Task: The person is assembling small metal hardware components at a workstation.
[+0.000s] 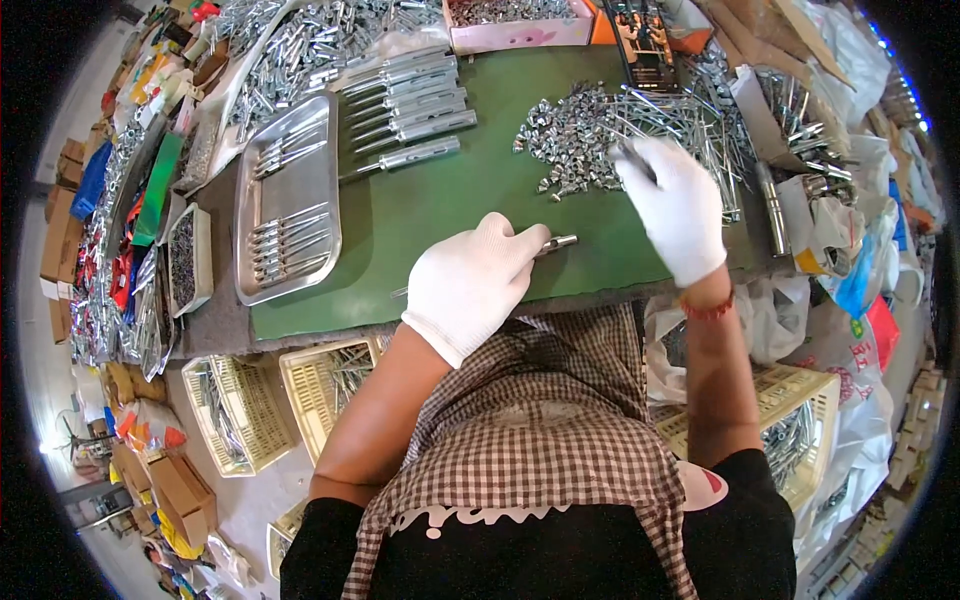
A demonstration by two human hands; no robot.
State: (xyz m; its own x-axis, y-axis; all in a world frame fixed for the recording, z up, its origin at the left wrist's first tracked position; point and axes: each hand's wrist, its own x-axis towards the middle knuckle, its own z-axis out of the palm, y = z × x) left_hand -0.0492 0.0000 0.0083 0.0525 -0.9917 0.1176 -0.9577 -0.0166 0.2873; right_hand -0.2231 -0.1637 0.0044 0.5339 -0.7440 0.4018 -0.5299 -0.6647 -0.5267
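Note:
My left hand (470, 280), in a white glove, is closed around a slim metal rod (563, 242) lying low over the green mat (400, 225). The rod's thicker shiny end sticks out past my thumb and forefinger, and its thin end shows behind the palm. My right hand (682, 205), also gloved, is over the right edge of a heap of small metal fittings (568, 135). Its fingers are pinched around something dark, blurred and too small to name. Loose thin metal rods (690, 115) lie just beyond that hand.
A steel tray (285, 195) with several thin rods sits on the left. Beside it lies a row of thicker metal tubes (425, 153) with thin shafts. A pink box (520, 35) of small parts stands at the back; a metal cylinder (773, 210) lies right. Yellow crates (240, 420) stand below.

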